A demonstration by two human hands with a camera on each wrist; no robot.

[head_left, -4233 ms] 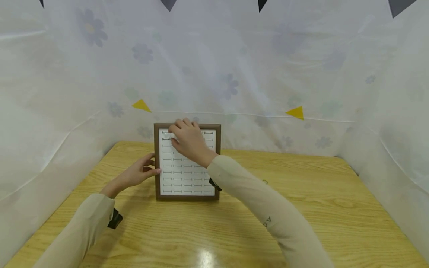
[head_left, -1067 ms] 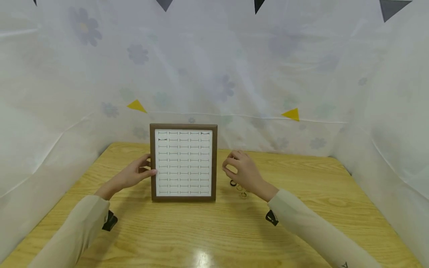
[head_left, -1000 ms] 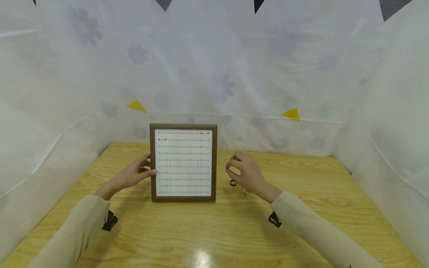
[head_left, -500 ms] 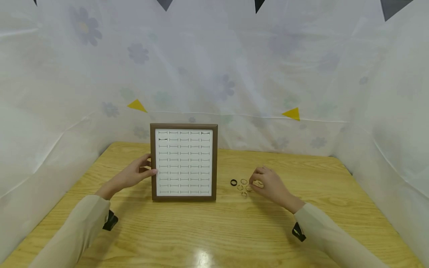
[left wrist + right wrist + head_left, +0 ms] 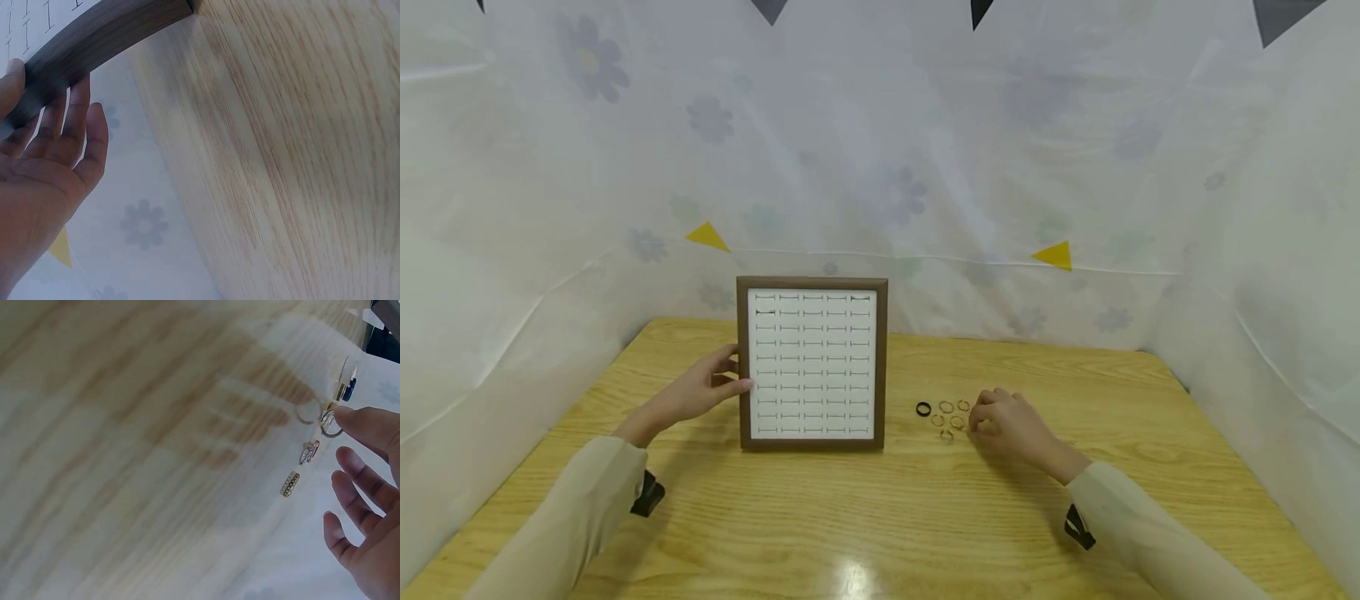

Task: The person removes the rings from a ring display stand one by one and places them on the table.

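A ring display tray with a brown frame and white slotted rows stands tilted up on the wooden table. Its top-right slot and a second-row left slot look darker. My left hand holds the tray's left edge, thumb on the front rim and fingers along the side. In the left wrist view the left hand lies against the frame. Several loose rings, one of them black, lie right of the tray. My right hand rests just right of them. In the right wrist view one fingertip touches a ring.
White flowered sheeting walls the table at the back and both sides. Bare wood spreads in front of the tray and to the right of the rings. A black strap sits on the left sleeve, another on the right.
My right hand left the tray's top-left slots, swung down and right over the rings, and now rests low on the table beside them. The left hand and tray stayed put.
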